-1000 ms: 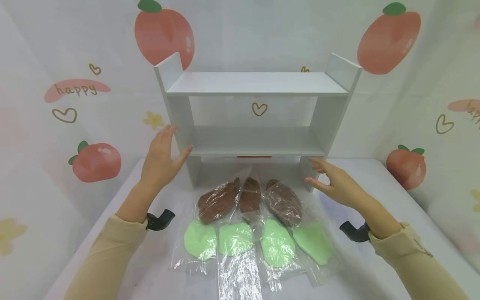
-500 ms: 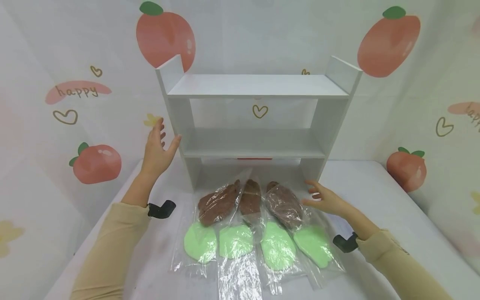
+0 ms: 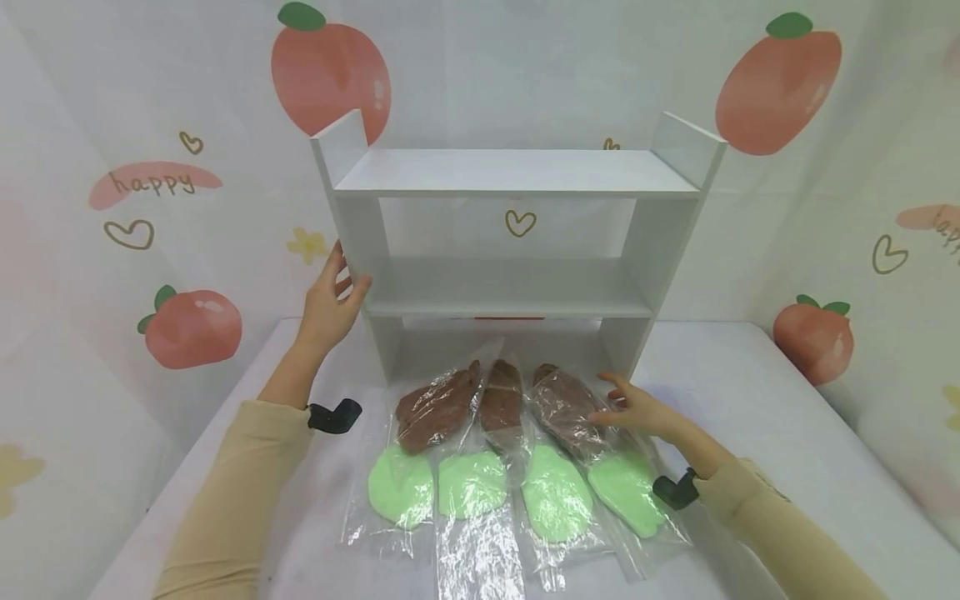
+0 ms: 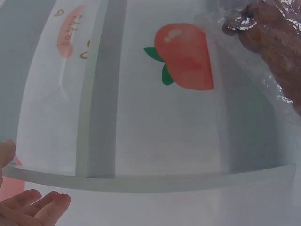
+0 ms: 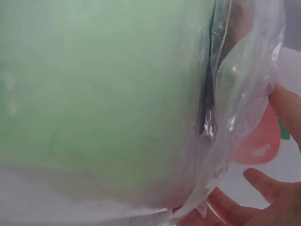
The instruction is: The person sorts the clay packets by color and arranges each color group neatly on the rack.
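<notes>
My left hand is beside the left side panel of a white shelf unit in the head view. Its thumb and fingers lie on either side of the panel's front edge in the left wrist view, without gripping it. To the right, my right hand reaches over the rightmost brown lump, which is in a clear plastic bag. Several pale green flat pieces, also in clear bags, lie nearer me. The right wrist view has the thumb by the crinkled bag plastic; its grip there is unclear.
Two more bagged brown lumps lie left of the rightmost one, before the shelf's bottom level. A white cloth covers the table. Behind hangs a sheet printed with red fruit. Black wrist cameras stick out from both wrists.
My right hand has come down and left, from beside the shelf's right panel to over the rightmost brown lump. My left hand drew away slightly, then came back to the left panel.
</notes>
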A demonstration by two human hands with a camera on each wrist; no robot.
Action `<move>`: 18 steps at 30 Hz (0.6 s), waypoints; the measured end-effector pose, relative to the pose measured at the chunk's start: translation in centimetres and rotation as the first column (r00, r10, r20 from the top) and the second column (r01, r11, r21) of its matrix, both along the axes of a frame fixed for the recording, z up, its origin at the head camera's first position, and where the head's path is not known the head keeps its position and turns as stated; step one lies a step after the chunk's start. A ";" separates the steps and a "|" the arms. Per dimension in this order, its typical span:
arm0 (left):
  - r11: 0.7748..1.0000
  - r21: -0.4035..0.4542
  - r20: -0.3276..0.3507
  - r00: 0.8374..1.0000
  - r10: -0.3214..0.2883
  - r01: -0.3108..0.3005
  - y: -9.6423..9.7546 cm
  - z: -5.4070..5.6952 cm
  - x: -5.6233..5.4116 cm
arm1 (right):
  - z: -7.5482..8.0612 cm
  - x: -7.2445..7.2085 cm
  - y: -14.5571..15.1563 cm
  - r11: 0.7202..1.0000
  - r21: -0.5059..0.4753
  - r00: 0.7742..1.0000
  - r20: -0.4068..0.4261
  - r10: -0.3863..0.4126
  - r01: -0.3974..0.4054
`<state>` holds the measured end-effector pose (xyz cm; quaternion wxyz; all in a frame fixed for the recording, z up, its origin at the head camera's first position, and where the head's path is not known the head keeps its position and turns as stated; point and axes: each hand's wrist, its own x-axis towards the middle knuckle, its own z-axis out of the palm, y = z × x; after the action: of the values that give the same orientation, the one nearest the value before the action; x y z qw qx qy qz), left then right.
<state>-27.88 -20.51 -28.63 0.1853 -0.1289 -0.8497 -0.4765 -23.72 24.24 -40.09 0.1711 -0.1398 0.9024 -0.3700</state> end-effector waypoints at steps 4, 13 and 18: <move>1.000 0.010 -0.022 1.000 0.009 -0.008 0.2 -0.4 -0.3 | -0.1 0.0 -0.2 1.000 -0.004 1.000 0.006 -0.010 0.010; 0.999 0.015 -0.041 0.998 0.050 -0.049 0.7 -1.1 -0.5 | -0.6 -0.4 -0.5 1.000 0.002 1.000 -0.015 -0.023 0.023; 0.999 0.009 -0.020 0.998 0.052 -0.052 0.8 -1.2 -0.4 | -0.8 -0.7 -0.6 1.000 0.007 0.999 -0.042 -0.021 0.022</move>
<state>-28.31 -19.67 -29.85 0.2066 -0.1108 -0.8488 -0.4739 -24.44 23.61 -40.93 0.1486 -0.1372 0.9086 -0.3655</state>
